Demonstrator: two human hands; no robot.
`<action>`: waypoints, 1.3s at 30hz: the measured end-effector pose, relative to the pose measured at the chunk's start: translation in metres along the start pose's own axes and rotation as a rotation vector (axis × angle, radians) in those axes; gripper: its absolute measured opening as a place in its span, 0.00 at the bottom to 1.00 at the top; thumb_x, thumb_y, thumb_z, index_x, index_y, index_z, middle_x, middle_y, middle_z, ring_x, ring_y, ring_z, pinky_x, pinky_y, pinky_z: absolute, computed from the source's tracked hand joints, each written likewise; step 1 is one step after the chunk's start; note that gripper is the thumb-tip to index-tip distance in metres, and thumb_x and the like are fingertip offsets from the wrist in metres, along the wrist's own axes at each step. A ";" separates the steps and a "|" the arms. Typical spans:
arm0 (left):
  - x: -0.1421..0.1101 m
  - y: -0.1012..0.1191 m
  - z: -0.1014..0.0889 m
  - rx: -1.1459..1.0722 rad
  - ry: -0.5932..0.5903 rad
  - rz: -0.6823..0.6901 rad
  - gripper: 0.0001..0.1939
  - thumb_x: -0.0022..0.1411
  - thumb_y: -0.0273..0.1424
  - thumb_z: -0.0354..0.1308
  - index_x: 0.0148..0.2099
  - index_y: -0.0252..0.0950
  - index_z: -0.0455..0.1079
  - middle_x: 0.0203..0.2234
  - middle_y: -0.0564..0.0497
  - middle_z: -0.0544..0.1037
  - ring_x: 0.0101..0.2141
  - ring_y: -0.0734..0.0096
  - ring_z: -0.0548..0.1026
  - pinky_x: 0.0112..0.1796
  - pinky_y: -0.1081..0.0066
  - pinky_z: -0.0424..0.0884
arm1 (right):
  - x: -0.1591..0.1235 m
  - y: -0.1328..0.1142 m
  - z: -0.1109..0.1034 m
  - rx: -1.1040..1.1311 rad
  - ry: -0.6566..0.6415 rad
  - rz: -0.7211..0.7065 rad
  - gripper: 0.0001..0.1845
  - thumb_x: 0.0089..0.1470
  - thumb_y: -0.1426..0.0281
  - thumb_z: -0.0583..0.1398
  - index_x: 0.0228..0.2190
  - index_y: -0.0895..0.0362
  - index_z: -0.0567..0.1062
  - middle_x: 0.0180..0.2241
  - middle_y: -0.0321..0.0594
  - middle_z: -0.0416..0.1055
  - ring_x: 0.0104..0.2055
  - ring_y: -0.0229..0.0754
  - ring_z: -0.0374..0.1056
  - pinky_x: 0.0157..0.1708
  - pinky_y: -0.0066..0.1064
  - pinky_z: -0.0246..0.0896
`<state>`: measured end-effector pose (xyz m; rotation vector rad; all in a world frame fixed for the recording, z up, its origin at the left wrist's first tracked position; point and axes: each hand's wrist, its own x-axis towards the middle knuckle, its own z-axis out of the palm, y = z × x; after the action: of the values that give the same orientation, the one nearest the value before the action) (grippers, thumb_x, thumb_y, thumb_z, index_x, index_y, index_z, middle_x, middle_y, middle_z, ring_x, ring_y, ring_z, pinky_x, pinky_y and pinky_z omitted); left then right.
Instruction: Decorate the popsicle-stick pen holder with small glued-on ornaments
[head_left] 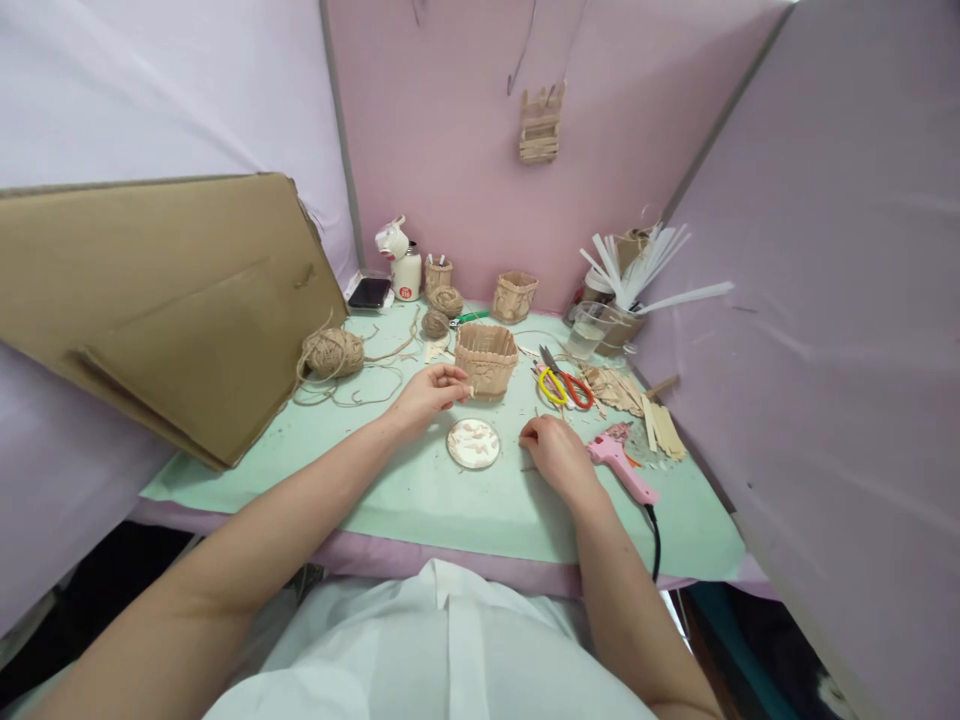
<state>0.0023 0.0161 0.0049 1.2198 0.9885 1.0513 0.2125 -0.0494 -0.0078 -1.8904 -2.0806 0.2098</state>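
My left hand [433,393] is pinched at the fingertips on a small pale scrap [471,392], just in front of a woven-looking wooden basket [486,362]. Between my hands lies a round white disc [473,443] with pale pinkish pieces on its face. To its right, my right hand [553,448] rests low over the table with its fingers curled together; whatever they may hold is hidden. A pink glue gun [621,468] lies right beside that hand. Scissors [562,385] with yellow and red handles sit beyond it.
Twine balls [334,352] and a cardboard sheet [187,310] are at left. A smaller basket [514,297], a phone [370,293] and a white bottle [406,272] stand at the back. On the right are a plastic cup [586,330], white glue sticks [652,265] and wood strips [664,430].
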 end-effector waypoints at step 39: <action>-0.010 0.003 0.007 -0.005 -0.013 0.038 0.16 0.43 0.29 0.65 0.36 0.35 0.66 0.23 0.53 0.74 0.25 0.74 0.71 0.29 0.72 0.63 | 0.039 -0.049 0.009 1.123 0.099 0.146 0.11 0.40 0.65 0.63 0.26 0.59 0.75 0.25 0.37 0.71 0.27 0.35 0.63 0.26 0.26 0.58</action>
<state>0.0067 0.0052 0.0087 1.2448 0.9552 1.0735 0.1609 -0.0158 0.0052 -1.2634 -1.2523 1.0310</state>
